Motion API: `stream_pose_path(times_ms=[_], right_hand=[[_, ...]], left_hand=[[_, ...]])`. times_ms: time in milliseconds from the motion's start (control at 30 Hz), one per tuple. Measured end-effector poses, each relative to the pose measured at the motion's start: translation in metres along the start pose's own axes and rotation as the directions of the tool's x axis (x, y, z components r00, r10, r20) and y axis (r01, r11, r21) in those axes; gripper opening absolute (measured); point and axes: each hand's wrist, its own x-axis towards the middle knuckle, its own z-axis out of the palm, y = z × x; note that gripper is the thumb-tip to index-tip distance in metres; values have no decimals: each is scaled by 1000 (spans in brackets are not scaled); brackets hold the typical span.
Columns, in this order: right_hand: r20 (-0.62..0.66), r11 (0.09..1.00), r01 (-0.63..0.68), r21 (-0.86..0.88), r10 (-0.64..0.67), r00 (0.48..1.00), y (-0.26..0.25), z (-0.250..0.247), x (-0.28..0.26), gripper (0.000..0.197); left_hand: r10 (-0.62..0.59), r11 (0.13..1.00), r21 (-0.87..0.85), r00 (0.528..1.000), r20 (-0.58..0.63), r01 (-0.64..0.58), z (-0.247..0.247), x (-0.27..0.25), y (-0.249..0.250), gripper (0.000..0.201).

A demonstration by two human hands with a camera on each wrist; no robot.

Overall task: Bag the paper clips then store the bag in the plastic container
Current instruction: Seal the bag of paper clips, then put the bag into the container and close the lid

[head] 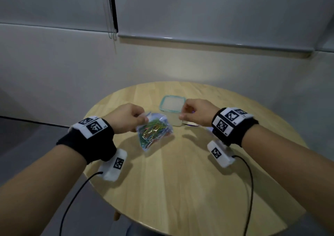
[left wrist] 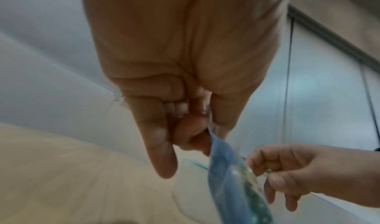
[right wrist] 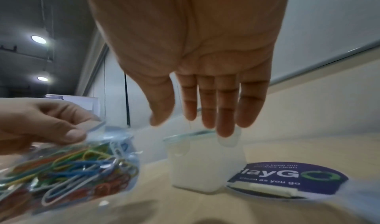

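A clear zip bag [head: 153,131] full of coloured paper clips [right wrist: 72,167] hangs just above the round wooden table [head: 180,181]. My left hand [head: 142,117] pinches its top edge between thumb and forefinger [left wrist: 203,130]. The bag [left wrist: 232,187] tilts down toward me. Behind it stands an open translucent plastic container [head: 172,107] with a teal rim. My right hand [head: 182,115] hovers beside the container's right front corner, apart from the bag. In the right wrist view its fingers [right wrist: 224,118] hang straight and relaxed over the container [right wrist: 205,162], holding nothing.
A round purple sticker [right wrist: 287,178] lies on the table right of the container, under my right hand. The table edge curves close on the left. A wall and window blinds stand behind the table. Cables trail from both wrist cameras.
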Motion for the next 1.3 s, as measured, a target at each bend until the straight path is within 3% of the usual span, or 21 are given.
stream_pose_path(times_ms=[100,200,300,433,567,667,700,767,833,867,933,1033,1167,1233,1300], right_hand=[[87,980,-5,-196,23,996,-2,10,18,70],[195,949,51,-311,11,981,-5,21,25,85],[171,969,19,-247,24,985,-10,18,21,70],[189,983,33,-181,1,982,-13,2,-5,46],[157,999,9,38,-15,988,-4,-10,-36,22],[-60,973,-44,227,60,996,7,-7,-41,19],[-101,943,-104,315,142,985,11,-6,-40,22],[8,834,-278,477,313,950,14,-4,-38,26],[236,712,-441,547,375,897,16,-1,-38,21],[331,649,-502,571,377,865,16,1,-39,18],[449,545,-578,607,365,816,19,3,-40,14],[562,421,-658,624,344,752,28,5,-45,19],[709,228,-721,654,148,690,51,10,-64,67],[718,192,-716,671,75,692,60,11,-70,74],[706,216,-701,680,69,705,63,10,-73,67]], left_hand=[[-219,972,-81,976,18,220,-5,3,-20,11],[-374,920,-93,924,83,381,-6,4,-35,4],[-455,880,-99,884,106,465,-5,3,-40,9],[-470,860,-137,867,165,492,-4,2,-28,17],[-477,862,-82,856,200,500,-2,0,-16,22],[-409,892,240,910,67,383,-8,-3,-5,52],[-334,893,311,942,-24,324,-8,-4,3,55],[-234,946,204,967,-100,250,-1,-2,18,48],[-266,959,-86,962,52,270,15,1,37,45],[-295,919,-223,941,166,327,23,1,45,45],[-325,842,-347,903,282,412,38,2,56,46],[-351,769,-436,879,322,467,53,2,62,34],[-309,665,-481,796,520,572,67,-5,62,22],[-271,667,-471,777,568,577,70,-8,63,22],[-262,678,-462,775,575,572,71,-12,64,25]])
